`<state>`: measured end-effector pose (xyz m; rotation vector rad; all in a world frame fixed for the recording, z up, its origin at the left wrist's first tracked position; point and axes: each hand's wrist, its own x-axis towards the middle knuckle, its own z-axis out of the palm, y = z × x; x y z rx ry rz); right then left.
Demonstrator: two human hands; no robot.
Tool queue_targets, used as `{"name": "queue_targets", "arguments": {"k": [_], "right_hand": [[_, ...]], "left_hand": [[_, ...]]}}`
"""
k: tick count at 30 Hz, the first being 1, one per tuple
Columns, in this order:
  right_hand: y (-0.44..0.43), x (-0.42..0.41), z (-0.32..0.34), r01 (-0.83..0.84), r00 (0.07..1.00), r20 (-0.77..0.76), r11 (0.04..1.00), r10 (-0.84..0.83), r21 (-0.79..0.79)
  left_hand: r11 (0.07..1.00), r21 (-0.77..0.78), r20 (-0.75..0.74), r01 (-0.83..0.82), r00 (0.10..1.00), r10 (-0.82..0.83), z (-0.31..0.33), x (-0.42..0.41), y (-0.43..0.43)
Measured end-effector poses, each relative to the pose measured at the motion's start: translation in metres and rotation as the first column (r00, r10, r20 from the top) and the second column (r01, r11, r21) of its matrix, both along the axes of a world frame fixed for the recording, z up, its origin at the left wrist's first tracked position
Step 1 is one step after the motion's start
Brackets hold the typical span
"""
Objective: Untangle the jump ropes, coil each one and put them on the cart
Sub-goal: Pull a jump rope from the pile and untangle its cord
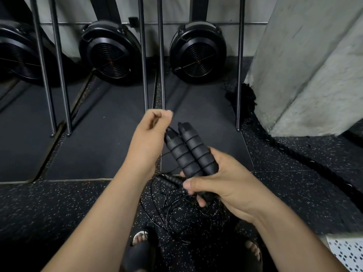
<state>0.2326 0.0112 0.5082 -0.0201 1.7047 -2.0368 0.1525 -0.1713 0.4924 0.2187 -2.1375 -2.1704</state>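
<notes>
Jump-rope handles [188, 152] — two, side by side — gripped by right hand [222, 185]; left hand [151, 132] pinches the cord [168, 129]

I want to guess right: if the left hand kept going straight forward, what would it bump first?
Likely the thin metal posts just beyond the left hand, though depth is hard to judge here.
</notes>
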Motion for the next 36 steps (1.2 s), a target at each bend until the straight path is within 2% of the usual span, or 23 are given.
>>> {"name": "queue_targets", "arguments": {"k": [2, 3, 5, 8, 12, 18, 22, 24, 26, 28, 30, 32, 34, 36], "right_hand": [[0.001, 0.001, 0.001, -0.058, 0.997, -0.046, 0.997, 0.056, -0.046], [0.001, 0.001, 0.002, -0.067, 0.995, -0.074, 0.996, 0.063, -0.053], [0.000, 0.003, 0.003, -0.036, 0.991, -0.129, 0.999, 0.031, -0.036], [-0.005, 0.001, 0.004, 0.154, 0.961, -0.231, 0.988, -0.151, -0.003], [0.003, -0.005, 0.002, 0.327, 0.898, -0.339, 0.941, -0.281, 0.087], [0.012, -0.005, 0.008, 0.290, 0.926, -0.240, 0.956, -0.291, -0.040], [0.024, -0.014, 0.011, 0.332, 0.924, -0.144, 0.929, -0.355, -0.161], [0.035, -0.020, 0.011, 0.367, 0.914, -0.116, 0.915, -0.388, -0.168], [0.046, -0.025, 0.009, 0.406, 0.902, -0.136, 0.912, -0.410, -0.054], [0.056, -0.028, 0.005, 0.415, 0.905, -0.173, 0.896, -0.390, 0.155], [0.063, -0.028, 0.001, 0.339, 0.940, -0.155, 0.876, -0.303, 0.342], [0.063, -0.026, -0.003, 0.179, 0.984, -0.077, 0.857, -0.163, 0.483], [0.060, -0.023, -0.004, -0.026, 1.000, 0.017, 0.828, 0.020, 0.560], [0.054, -0.019, -0.004, -0.263, 0.964, 0.125, 0.764, 0.235, 0.589]], "left_hand": [[0.935, 0.328, 0.067, 0.137, 0.984, -0.167, 0.004, -0.002, 0.000], [0.889, 0.426, 0.101, 0.165, 0.968, -0.228, 0.005, -0.002, 0.001], [0.864, 0.483, 0.178, 0.145, 0.949, -0.259, 0.007, 0.000, 0.008], [0.952, 0.254, 0.250, 0.173, 0.939, -0.238, 0.000, 0.007, 0.022], [0.911, 0.100, 0.304, 0.400, 0.860, -0.410, -0.009, 0.019, 0.036], [0.842, -0.063, 0.348, 0.536, 0.802, -0.485, -0.008, 0.029, 0.043], [0.826, -0.140, 0.377, 0.546, 0.801, -0.466, -0.007, 0.030, 0.045], [0.823, -0.150, 0.350, 0.548, 0.808, -0.474, -0.004, 0.030, 0.044], [0.835, -0.196, 0.271, 0.515, 0.846, -0.458, -0.003, 0.027, 0.040], [0.842, -0.292, 0.188, 0.454, 0.890, -0.415, -0.001, 0.025, 0.034], [0.837, -0.379, 0.124, 0.395, 0.918, -0.377, 0.001, 0.023, 0.030], [0.844, -0.391, 0.097, 0.368, 0.928, -0.360, -0.001, 0.023, 0.027], [0.826, -0.435, 0.068, 0.358, 0.928, -0.367, -0.001, 0.024, 0.025], [0.785, -0.516, 0.031, 0.344, 0.923, -0.384, -0.001, 0.024, 0.023]]}}
